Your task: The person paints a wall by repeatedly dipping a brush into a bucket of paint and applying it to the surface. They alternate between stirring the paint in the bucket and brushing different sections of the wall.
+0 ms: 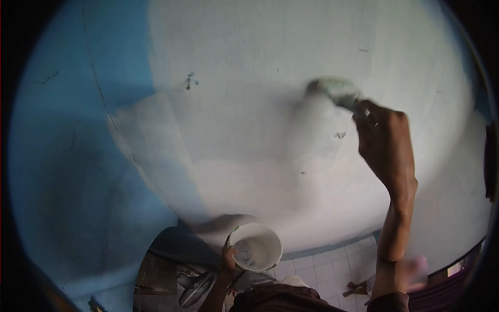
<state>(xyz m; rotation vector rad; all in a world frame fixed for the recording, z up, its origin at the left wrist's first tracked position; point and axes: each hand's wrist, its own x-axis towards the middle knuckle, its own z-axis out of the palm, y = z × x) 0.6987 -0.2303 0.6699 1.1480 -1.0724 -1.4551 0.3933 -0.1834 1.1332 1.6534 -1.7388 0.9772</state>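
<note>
My right hand [385, 143] is closed around the handle of a paintbrush [340, 91], raised toward the upper right of the wall. The brush head is slightly blurred and points left; I cannot tell whether its bristles touch the surface. Low in the view, my left hand [227, 258] grips the rim of a white paint bucket [268, 242], tilted so its inside shows. Some pale paint sits at the bucket's bottom. Across most of the wall [234, 47] lies whitish paint, uneven in tone, while its left part is blue [57, 125].
A long crack [101, 96] runs down the blue side, and a chipped hole [189, 81] marks the white area. Below are an electric fan [196, 289] and a tiled floor [325, 268]. At lower right, part of another person [356, 289] shows beyond my arm.
</note>
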